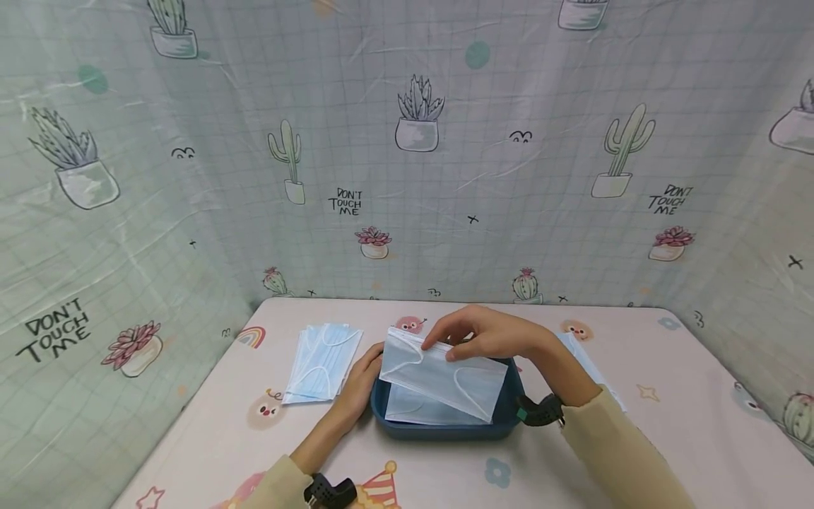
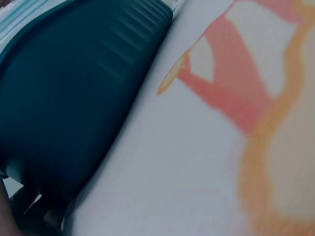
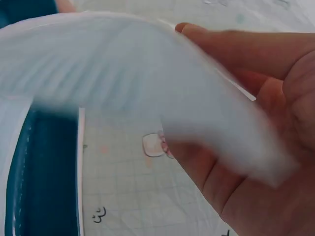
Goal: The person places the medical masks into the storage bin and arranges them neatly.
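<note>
My right hand point(image 1: 486, 332) pinches a pale blue face mask point(image 1: 432, 367) by its top edge, above a dark blue plastic basket point(image 1: 445, 433). In the right wrist view the held mask point(image 3: 123, 73) is blurred, with the thumb and fingers on either side of it. Another mask point(image 1: 426, 410) lies in the basket beneath the held one. My left hand point(image 1: 359, 385) holds the basket at its left rim, its fingertips close to the held mask's corner. The left wrist view shows the basket's ribbed outer wall point(image 2: 74, 98).
To the left of the basket lies a fanned stack of face masks point(image 1: 323, 364). More pale blue masks point(image 1: 585, 357) are on the right, partly hidden behind my right forearm. A printed cloth point(image 1: 496, 488) covers the table, and a cactus-print curtain point(image 1: 470, 177) surrounds its back and sides.
</note>
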The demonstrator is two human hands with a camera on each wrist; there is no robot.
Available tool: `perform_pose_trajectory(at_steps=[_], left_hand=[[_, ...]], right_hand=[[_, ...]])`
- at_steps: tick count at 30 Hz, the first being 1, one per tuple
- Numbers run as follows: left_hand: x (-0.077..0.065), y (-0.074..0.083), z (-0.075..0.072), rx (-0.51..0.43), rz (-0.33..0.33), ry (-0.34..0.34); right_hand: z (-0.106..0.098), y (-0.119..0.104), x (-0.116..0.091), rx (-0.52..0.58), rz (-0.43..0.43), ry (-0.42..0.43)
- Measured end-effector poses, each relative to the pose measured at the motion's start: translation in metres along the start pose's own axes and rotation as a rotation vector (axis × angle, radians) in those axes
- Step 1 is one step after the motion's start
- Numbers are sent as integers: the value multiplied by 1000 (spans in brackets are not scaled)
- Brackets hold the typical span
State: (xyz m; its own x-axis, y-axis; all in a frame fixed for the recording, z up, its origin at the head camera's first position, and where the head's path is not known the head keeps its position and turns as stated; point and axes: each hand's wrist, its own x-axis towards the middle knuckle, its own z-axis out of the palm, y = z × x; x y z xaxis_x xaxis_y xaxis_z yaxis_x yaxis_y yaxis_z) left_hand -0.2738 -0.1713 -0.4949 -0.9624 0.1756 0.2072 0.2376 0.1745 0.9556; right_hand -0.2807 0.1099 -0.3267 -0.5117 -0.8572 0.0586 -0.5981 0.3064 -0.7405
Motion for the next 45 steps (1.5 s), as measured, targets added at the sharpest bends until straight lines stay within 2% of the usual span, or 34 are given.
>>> perform_pose_trajectory(at_steps=[4,9,21,26,33,45], left_hand=[[1,-1,0,-17,-13,-3],[0,-2,0,-25,-17,-17],[0,0,-1,-19,-11,-4],[0,-1,-1,-9,-9,-5],[2,-1,0,-19,10,-14],[0,0,0,-21,14,-16]], right_hand=[[1,0,11,-58,6,-85],[4,2,21,-102,34,-151],[12,22,37,-116,105,-228],[15,32,41,-92,140,-248],[21,39,45,-50,133,-274],[24,52,53,-90,208,-247]])
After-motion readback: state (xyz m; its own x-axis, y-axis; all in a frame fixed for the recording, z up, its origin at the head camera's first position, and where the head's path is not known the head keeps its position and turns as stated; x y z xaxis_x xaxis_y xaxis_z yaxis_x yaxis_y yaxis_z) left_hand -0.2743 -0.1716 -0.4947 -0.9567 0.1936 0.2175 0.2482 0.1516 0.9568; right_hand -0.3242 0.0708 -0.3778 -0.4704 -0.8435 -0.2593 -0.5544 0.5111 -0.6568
